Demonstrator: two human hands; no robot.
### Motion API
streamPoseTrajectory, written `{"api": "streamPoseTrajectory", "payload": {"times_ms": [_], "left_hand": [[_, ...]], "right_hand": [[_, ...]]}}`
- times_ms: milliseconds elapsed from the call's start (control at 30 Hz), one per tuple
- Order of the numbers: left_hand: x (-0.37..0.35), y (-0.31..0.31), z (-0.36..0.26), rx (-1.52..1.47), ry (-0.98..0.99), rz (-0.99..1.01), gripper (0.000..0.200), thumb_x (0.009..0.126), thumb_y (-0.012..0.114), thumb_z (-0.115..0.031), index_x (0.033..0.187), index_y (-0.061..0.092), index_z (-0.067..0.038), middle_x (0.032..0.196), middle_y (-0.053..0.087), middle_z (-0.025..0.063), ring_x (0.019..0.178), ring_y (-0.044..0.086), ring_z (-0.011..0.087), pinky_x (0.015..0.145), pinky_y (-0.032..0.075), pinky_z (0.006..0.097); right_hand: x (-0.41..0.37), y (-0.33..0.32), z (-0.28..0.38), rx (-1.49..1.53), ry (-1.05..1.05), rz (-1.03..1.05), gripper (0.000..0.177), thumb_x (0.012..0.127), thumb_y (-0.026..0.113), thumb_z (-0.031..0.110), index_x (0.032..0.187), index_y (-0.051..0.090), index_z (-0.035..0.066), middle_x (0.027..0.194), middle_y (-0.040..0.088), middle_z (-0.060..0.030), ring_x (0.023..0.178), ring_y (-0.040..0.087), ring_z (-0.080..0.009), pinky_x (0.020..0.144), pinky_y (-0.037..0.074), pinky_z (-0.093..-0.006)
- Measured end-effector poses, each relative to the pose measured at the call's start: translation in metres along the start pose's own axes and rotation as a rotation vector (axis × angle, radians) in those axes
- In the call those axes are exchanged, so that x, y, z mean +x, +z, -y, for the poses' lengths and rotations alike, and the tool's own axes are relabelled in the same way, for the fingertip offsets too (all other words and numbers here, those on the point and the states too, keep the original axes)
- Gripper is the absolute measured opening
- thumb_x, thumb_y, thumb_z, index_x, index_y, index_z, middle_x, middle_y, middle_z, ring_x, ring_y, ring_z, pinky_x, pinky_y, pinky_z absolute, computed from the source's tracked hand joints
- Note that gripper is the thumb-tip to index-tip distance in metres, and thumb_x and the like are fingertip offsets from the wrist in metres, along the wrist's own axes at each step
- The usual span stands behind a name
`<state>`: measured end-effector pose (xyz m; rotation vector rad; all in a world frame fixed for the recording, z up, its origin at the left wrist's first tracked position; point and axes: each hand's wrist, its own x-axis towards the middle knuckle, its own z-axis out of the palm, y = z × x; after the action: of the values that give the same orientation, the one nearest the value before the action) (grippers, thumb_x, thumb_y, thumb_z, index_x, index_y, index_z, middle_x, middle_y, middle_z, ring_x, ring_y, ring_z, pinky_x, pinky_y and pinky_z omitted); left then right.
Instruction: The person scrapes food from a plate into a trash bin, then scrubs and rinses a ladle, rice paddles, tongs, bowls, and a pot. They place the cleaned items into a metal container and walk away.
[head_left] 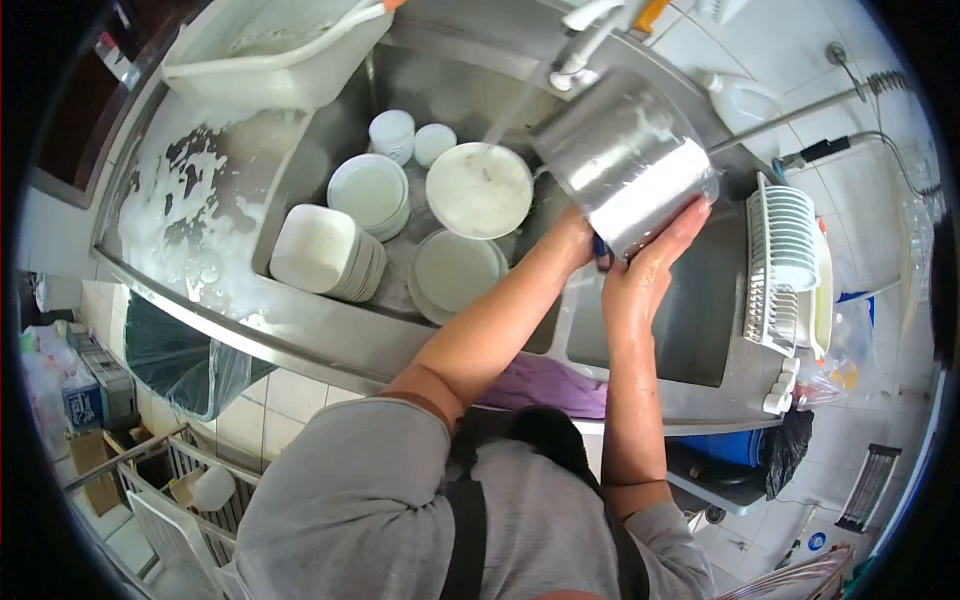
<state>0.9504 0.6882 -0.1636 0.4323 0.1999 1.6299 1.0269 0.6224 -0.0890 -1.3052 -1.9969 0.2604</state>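
Note:
A large shiny metal pot [630, 160] is tilted over the divider between two sink basins. My right hand [672, 242] lies against the pot's lower side, its fingers along the metal. My left hand [578, 238] is at the pot's near left edge, mostly hidden, beside a small blue thing [601, 250]. A white faucet [580, 60] stands behind the pot, with water running into the left basin. There, a round white plate [480, 190] sits under the stream, near stacked bowls [368, 190], square dishes [315, 248] and more plates [457, 272].
Soap foam [190, 210] covers the left counter, below a white tub [270, 60]. A dish rack [780, 250] with plates stands right of the right basin [690, 310]. A white bottle [745, 105] and a spray hose [830, 150] are behind. A purple cloth [545, 385] hangs at the front edge.

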Motion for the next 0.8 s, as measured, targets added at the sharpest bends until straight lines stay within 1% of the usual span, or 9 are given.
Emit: {"api": "streamPoseTrajectory", "payload": {"times_ms": [33,67,133,267,333,400,533,667,800], "left_hand": [[0.006,-0.014,0.021,0.003,0.017,-0.038,0.053,0.087,0.055,-0.014,0.137,0.038,-0.005,0.125,0.054,0.0105,0.108,0.056,0.0204,0.089,0.047,0.0338],[0.000,0.002,0.028,0.097,-0.113,-0.281,0.063,0.082,0.056,0.000,0.140,0.033,-0.009,0.124,0.055,0.0112,0.108,0.056,0.0219,0.088,0.047,0.0336],[-0.003,0.005,0.065,0.322,-0.108,-0.278,0.068,0.080,0.055,0.005,0.141,0.030,-0.013,0.125,0.054,0.0119,0.109,0.055,0.0236,0.090,0.047,0.0342],[0.016,-0.026,0.163,-0.014,-0.380,-0.213,0.045,0.087,0.059,-0.012,0.129,0.046,-0.004,0.114,0.060,0.0115,0.098,0.061,0.0207,0.082,0.051,0.0337],[0.024,-0.050,0.217,-0.050,-0.462,-0.232,0.044,0.087,0.060,-0.013,0.128,0.047,-0.003,0.113,0.061,0.0116,0.097,0.062,0.0206,0.081,0.051,0.0335],[0.034,-0.088,0.273,-0.047,-0.513,-0.297,0.044,0.086,0.061,-0.015,0.127,0.048,-0.002,0.112,0.061,0.0117,0.095,0.063,0.0205,0.080,0.052,0.0333],[0.027,-0.142,0.332,0.015,-0.541,-0.432,0.044,0.086,0.062,-0.017,0.125,0.050,-0.001,0.110,0.062,0.0119,0.092,0.064,0.0203,0.078,0.052,0.0330],[0.000,-0.163,0.321,0.735,-0.557,-0.646,0.060,0.078,0.069,-0.025,0.127,0.047,0.002,0.113,0.061,0.0160,0.094,0.063,0.0252,0.082,0.051,0.0351],[-0.004,-0.241,0.345,1.474,-0.531,-0.637,0.087,0.070,0.075,-0.028,0.137,0.031,0.004,0.126,0.052,0.0239,0.112,0.056,0.0338,0.095,0.044,0.0379]], "right_hand": [[-0.001,-0.002,-0.027,-0.006,-0.106,-0.026,0.099,0.066,0.047,-0.019,0.144,-0.012,0.000,0.150,-0.006,-0.0285,0.139,0.004,-0.0451,0.112,0.018,-0.0463],[-0.006,-0.002,-0.052,-0.003,-0.113,-0.048,0.099,0.066,0.047,-0.019,0.144,-0.012,0.000,0.150,-0.006,-0.0285,0.139,0.004,-0.0451,0.112,0.018,-0.0463],[-0.022,-0.004,-0.102,-0.010,-0.090,-0.093,0.095,0.069,0.046,-0.017,0.142,-0.013,-0.004,0.150,-0.007,-0.0293,0.139,-0.001,-0.0448,0.113,0.013,-0.0460],[-0.049,-0.009,-0.193,-0.084,-0.002,-0.101,0.094,0.071,0.047,-0.015,0.142,-0.014,-0.005,0.149,-0.008,-0.0298,0.139,-0.005,-0.0457,0.114,0.007,-0.0470],[-0.054,-0.016,-0.228,-0.171,0.097,-0.002,0.095,0.071,0.047,-0.015,0.143,-0.014,-0.002,0.149,-0.009,-0.0303,0.138,0.003,-0.0478,0.110,0.023,-0.0472],[-0.057,-0.018,-0.256,-0.136,0.250,0.033,0.099,0.070,0.048,-0.015,0.146,-0.013,0.006,0.148,-0.010,-0.0317,0.130,0.024,-0.0525,0.083,0.049,-0.0459],[-0.076,0.005,-0.324,-0.012,0.394,0.145,0.100,0.069,0.047,-0.016,0.146,-0.013,0.009,0.148,-0.005,-0.0336,0.129,0.027,-0.0525,0.091,0.044,-0.0445],[-0.083,0.036,-0.371,0.051,0.450,0.296,0.095,0.077,0.051,-0.009,0.145,-0.013,0.005,0.144,0.007,-0.0396,0.132,0.026,-0.0480,0.107,0.027,-0.0424],[-0.090,0.058,-0.410,0.473,0.502,0.418,0.088,0.079,0.046,-0.007,0.146,-0.011,0.004,0.140,0.027,-0.0319,0.130,0.034,-0.0397,0.106,0.028,-0.0383]]}}
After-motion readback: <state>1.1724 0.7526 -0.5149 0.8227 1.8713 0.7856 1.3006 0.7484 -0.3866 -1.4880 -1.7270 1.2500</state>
